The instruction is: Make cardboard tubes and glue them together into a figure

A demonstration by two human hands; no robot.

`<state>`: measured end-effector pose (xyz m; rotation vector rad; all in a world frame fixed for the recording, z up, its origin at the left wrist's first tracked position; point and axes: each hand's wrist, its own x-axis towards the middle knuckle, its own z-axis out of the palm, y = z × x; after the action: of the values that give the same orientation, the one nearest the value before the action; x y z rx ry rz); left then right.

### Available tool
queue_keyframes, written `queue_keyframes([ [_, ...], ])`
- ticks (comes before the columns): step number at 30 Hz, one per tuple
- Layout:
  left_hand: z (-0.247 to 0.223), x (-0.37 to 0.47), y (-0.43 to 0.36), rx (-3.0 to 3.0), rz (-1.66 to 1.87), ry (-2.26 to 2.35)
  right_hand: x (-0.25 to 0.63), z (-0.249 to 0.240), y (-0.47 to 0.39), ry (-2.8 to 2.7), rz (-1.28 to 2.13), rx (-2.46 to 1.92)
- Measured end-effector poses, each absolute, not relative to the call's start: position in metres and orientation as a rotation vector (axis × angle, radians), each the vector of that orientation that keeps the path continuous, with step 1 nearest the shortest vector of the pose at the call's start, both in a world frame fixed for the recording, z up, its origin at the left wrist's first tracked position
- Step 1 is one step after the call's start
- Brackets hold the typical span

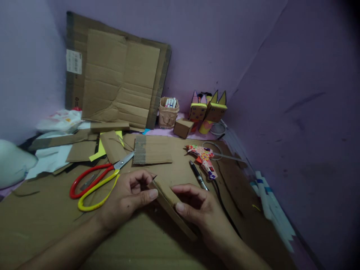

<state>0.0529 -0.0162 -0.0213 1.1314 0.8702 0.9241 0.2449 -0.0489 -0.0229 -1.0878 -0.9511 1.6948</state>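
Observation:
Between my hands is a narrow folded piece of cardboard (173, 212), tilted down to the right above the work surface. My left hand (132, 197) pinches its upper left end between thumb and fingers. Farther along the same piece, my right hand (198, 206) grips it with the thumb on the near side. Left of my left hand lie scissors (116, 167) with one red and one yellow handle, blades partly apart. A flat cardboard rectangle (154, 150) rests just beyond my hands. Close to my right hand lie a black marker pen (198, 175) and a flower-patterned glue gun (204, 157).
Large cardboard sheets (120, 75) lean on the back wall. A basket of markers (168, 112), a small cardboard box (183, 128) and eared cardboard figures (209, 110) stand at the back. Cardboard scraps (81, 150) lie left; white markers (264, 195) lie right. The glue gun's black cord (225, 210) runs toward me.

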Motion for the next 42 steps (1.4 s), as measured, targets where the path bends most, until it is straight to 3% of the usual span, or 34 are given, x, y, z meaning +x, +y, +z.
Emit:
queue_keyframes([
  [7, -0.020, 0.054, -0.016, 1.021, 0.933, 0.824, 0.247, -0.019, -0.053, -1.169, 1.471, -1.046],
  [16, -0.015, 0.053, -0.019, 1.100, 0.921, 0.793, 0.250, -0.020, -0.054, -0.769, 1.793, -0.835],
  [20, -0.020, 0.047, -0.017, 1.152, 0.931, 0.820, 0.254, -0.016, -0.053, -0.978, 1.791, -0.912],
  [24, -0.020, 0.043, -0.016, 1.225, 0.998, 0.864, 0.254, -0.007, -0.055, -1.456, 1.549, -1.057],
  [29, -0.017, 0.046, -0.020, 1.297, 1.023, 0.875, 0.251, -0.008, -0.057, -1.599, 1.133, -1.203],
  [42, -0.020, 0.047, -0.019, 1.449, 1.027, 0.990, 0.251, -0.014, -0.053, -1.573, 0.934, -1.091],
])
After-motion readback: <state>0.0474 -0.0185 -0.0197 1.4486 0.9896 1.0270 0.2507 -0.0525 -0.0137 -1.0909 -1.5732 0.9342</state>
